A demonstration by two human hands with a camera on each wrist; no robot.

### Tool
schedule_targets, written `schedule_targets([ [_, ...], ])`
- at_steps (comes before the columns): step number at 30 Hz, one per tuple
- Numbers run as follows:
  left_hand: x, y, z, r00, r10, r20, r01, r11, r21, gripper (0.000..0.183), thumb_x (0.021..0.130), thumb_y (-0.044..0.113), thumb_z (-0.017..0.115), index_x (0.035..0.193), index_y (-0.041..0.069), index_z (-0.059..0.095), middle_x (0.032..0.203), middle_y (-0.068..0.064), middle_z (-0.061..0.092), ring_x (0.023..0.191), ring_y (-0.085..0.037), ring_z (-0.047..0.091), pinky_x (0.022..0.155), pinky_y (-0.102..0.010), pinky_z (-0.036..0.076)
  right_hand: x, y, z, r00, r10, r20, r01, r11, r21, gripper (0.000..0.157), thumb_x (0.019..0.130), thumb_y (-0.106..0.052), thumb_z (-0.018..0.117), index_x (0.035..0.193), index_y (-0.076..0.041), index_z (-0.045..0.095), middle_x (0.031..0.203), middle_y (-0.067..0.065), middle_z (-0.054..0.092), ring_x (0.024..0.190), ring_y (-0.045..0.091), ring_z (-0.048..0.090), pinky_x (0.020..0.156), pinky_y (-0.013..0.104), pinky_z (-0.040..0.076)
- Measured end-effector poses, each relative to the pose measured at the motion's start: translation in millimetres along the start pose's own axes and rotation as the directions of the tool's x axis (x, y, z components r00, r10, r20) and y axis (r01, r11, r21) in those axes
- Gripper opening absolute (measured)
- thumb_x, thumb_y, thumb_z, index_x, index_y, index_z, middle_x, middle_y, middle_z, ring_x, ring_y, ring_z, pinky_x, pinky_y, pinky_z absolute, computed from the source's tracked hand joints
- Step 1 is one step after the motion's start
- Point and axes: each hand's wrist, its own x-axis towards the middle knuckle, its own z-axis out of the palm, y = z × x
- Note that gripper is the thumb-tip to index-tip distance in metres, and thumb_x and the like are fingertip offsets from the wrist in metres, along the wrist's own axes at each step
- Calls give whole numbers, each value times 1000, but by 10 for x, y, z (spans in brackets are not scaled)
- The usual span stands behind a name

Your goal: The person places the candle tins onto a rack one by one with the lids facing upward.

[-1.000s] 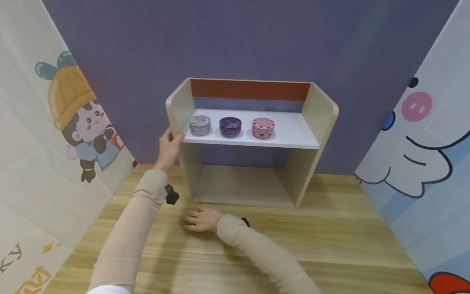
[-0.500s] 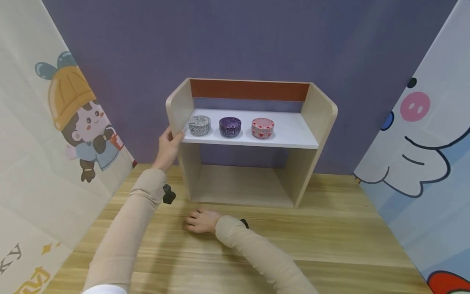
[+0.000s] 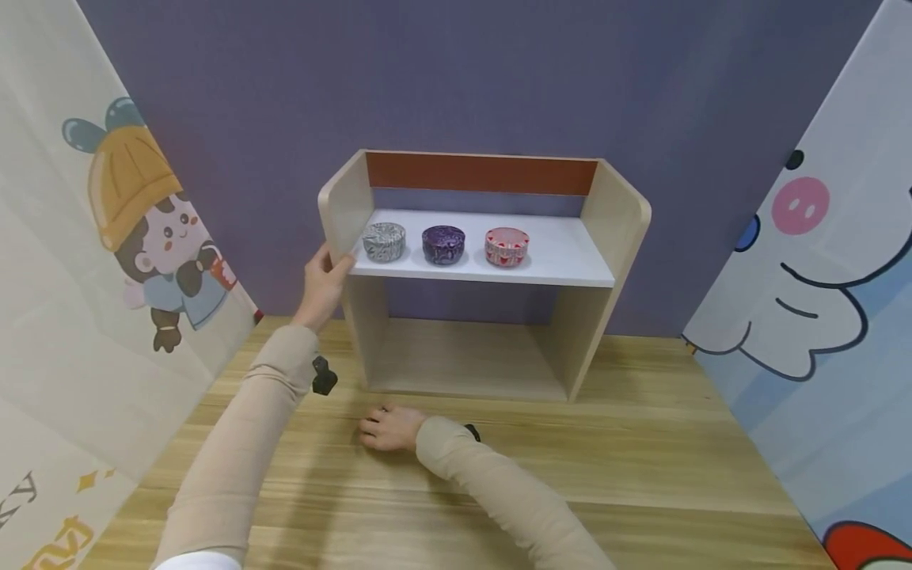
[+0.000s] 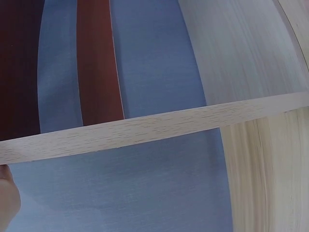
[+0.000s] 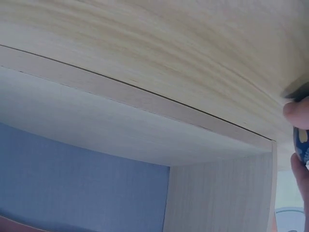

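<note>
My left hand (image 3: pixel 324 289) grips the left side panel (image 3: pixel 347 202) of a small wooden shelf unit, thumb at the front edge by the white board. On that white board (image 3: pixel 563 257) stand three round tins in a row: a silver-grey patterned tin (image 3: pixel 385 242), a purple patterned tin (image 3: pixel 443 245) and a pink tin with red hearts (image 3: pixel 507 247). Low on the table before the unit lies my right hand (image 3: pixel 390 428), back upward. The right wrist view shows its thumb and a finger pinching a small blue patterned tin (image 5: pixel 302 145), mostly cut off by the frame and hidden in the head view.
The unit's lower compartment (image 3: pixel 470 360) lies behind the right hand, its front edge close to the fingers. A wood-grain table (image 3: pixel 606 467) spreads around it. Behind is a blue-grey wall (image 3: pixel 470 71); cartoon-printed panels flank both sides.
The head view has shifted very slightly. The left hand keeps its grip on the side panel, and the right hand stays low before the unit; the three tins stand where they were.
</note>
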Motion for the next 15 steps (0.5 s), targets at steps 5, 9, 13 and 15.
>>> schedule_targets([
  [5, -1, 12, 3, 1000, -2, 0, 2, 1000, -5, 50, 92, 16, 48, 140, 12, 36, 139, -16, 43, 121, -26, 45, 105, -39, 37, -15, 15, -5, 1000, 8, -8, -8, 1000, 9, 29, 94, -29, 43, 123, -33, 47, 127, -13, 47, 115, 7, 46, 88, 21, 48],
  [9, -6, 15, 5, 1000, 0, -6, 0, 1000, -7, 50, 92, 16, 47, 140, 12, 36, 138, -16, 44, 119, -25, 46, 104, -39, 38, -53, 27, 21, 999, 25, -46, -24, 1000, 16, 28, 95, -29, 43, 122, -31, 49, 125, -12, 48, 114, 8, 48, 87, 20, 48],
  [13, -11, 9, 2, 1000, 4, -8, -4, 1000, -7, 49, 92, 16, 47, 140, 12, 37, 137, -16, 45, 118, -25, 47, 104, -38, 38, -112, 67, 62, 994, 61, -92, -60, 998, 8, 29, 93, -24, 46, 122, -30, 50, 123, -12, 50, 111, 8, 48, 86, 20, 48],
  [15, -14, 9, 1, 1000, 5, -6, -5, 1000, -4, 49, 92, 16, 47, 140, 11, 37, 137, -17, 45, 118, -25, 47, 104, -39, 38, -142, 101, 80, 990, 77, -119, -79, 997, -7, 30, 93, -23, 47, 121, -30, 51, 122, -12, 50, 110, 8, 49, 85, 20, 48],
])
